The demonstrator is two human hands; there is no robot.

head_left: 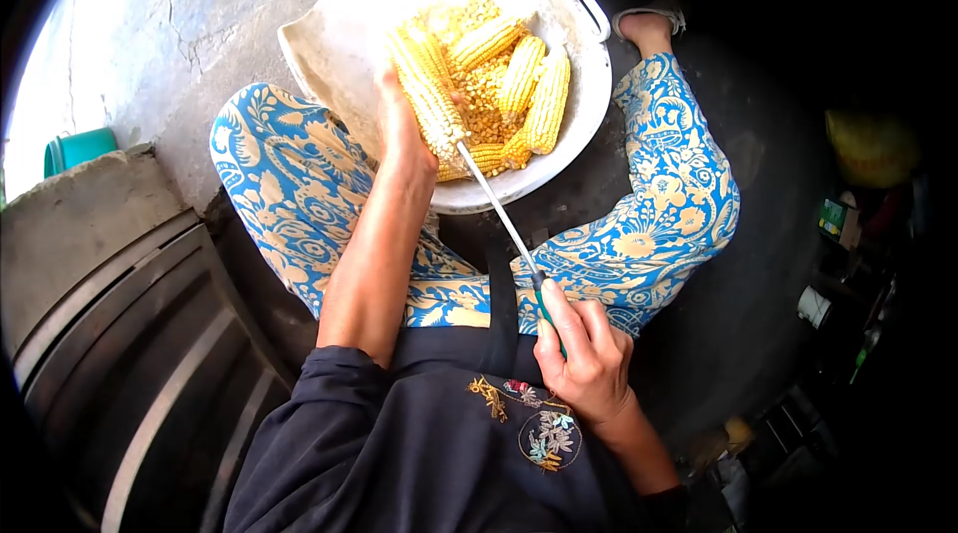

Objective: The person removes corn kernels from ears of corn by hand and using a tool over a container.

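Observation:
My left hand (401, 129) is wrapped round a yellow corn cob (427, 94) above the left part of a white basin (349, 64). In my right hand (587, 348), near my lap, is the green handle of a screwdriver (504, 214). Its long metal shaft slants up to the left, and its tip touches the lower end of the held cob; whether it goes in cannot be made out. Several more cobs (547, 102) and loose kernels (486, 84) lie in the basin.
My legs in blue patterned trousers (664, 194) lie on both sides of the basin. A teal container (80, 151) stands at the far left, above a dark ribbed surface (150, 363). Small items, among them a white cup-like object (813, 306), are at the dim right edge.

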